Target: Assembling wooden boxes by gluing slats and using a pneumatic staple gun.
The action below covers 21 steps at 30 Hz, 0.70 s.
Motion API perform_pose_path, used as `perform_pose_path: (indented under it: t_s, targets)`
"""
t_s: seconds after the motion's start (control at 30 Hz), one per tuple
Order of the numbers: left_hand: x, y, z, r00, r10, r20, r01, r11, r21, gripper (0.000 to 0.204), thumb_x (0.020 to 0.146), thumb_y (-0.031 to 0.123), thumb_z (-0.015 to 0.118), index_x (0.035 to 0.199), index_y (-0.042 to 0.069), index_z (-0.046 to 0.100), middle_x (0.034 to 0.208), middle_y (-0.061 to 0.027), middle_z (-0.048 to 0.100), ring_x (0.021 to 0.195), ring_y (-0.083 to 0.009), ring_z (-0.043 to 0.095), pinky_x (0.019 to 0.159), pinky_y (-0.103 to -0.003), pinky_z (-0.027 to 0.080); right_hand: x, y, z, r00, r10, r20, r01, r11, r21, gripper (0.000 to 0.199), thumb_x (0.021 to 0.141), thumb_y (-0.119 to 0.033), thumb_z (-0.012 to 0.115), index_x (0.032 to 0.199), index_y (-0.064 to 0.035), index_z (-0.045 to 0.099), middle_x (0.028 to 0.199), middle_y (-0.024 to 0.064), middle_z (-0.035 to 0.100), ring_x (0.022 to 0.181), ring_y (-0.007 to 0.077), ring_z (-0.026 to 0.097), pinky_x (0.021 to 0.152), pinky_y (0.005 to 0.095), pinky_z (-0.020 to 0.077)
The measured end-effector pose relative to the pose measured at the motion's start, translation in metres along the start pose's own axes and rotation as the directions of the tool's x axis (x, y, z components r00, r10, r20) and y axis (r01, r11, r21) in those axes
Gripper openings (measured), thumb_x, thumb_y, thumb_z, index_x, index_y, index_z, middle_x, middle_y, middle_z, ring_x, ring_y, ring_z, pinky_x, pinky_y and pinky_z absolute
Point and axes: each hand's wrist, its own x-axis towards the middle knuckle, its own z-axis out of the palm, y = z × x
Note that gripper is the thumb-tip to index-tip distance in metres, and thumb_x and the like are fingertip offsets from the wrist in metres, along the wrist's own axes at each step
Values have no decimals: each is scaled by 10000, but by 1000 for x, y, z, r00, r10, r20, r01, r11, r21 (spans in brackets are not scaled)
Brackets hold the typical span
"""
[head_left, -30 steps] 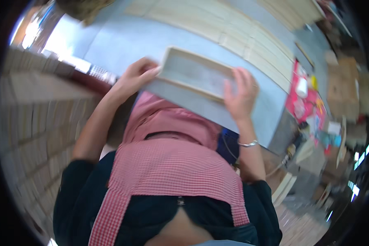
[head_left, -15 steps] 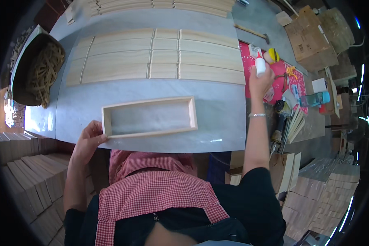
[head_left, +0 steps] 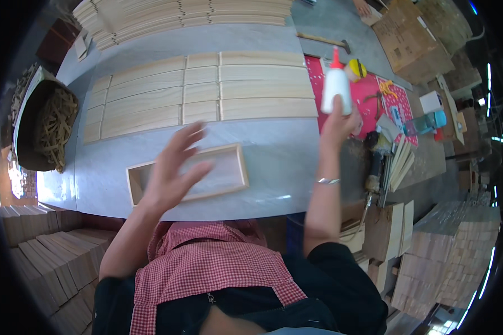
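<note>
My right hand [head_left: 341, 124] is wrapped round a white squeeze bottle [head_left: 336, 86] with a red pointed nozzle, held upright above the pink mat. Over the wooden frame [head_left: 241, 166], my left hand [head_left: 179, 167] is raised with its fingers spread and nothing in them. The frame is a long, pale rectangle lying on the grey tabletop near its front edge; my left hand and forearm hide part of its left half. Beyond it lie rows of pale grooved wooden slats [head_left: 145, 92], side by side.
A pink mat [head_left: 363, 120] on the right bears a yellow tape roll [head_left: 356, 70] and small tools. Behind it lies a hammer [head_left: 330, 40]. A bin of wood scraps [head_left: 56, 125] stands left; more slats [head_left: 190, 14] are stacked at the back. Another person's hand [head_left: 363, 8] shows far right.
My left hand has let go of the frame's left end and risen rightward over it. My right hand has lifted the bottle off the mat area and brought it leftward.
</note>
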Motion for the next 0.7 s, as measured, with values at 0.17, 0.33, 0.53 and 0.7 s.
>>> perform_pose_path:
  t_s: [0.17, 0.33, 0.53, 0.7]
  targets:
    - [76, 2, 89, 984, -15, 179, 107, 849, -517, 691, 948, 267, 727, 1472, -70, 426, 1416, -236, 541, 1234, -306, 585, 1035, -395, 484, -121, -67, 14, 950, -147, 277, 13, 900, 435, 457, 1002, -365, 559, 1261, 12, 549, 1134, 168, 610, 1034, 259, 583, 892, 354, 468]
    - [78, 10, 99, 966, -195, 170, 259, 762, -593, 531, 956, 250, 695, 1381, -20, 525, 1252, -150, 643, 1048, -253, 644, 912, -374, 522, -8, 14, -22, 843, -438, 312, 518, 818, -250, 490, 941, -350, 638, 1284, -2, 595, 1223, 170, 646, 1053, 312, 627, 945, 432, 490]
    - [60, 27, 85, 959, -259, 118, 249, 964, 93, 503, 866, 285, 756, 1224, -33, 604, 1055, -150, 706, 857, -260, 673, 763, -363, 547, 71, 106, -62, 947, -195, 255, 321, 565, -760, 357, 885, -239, 708, 1158, -19, 638, 1010, 99, 686, 887, 251, 626, 816, 417, 526]
    - [62, 22, 86, 989, -138, 55, 94, 870, 485, 572, 795, 340, 793, 1185, -33, 604, 1013, -174, 715, 838, -304, 689, 734, -382, 548, 24, -24, -45, 895, 99, 435, -266, 901, 342, 218, 907, -127, 679, 1081, -11, 617, 852, 61, 645, 725, 124, 561, 616, 268, 495]
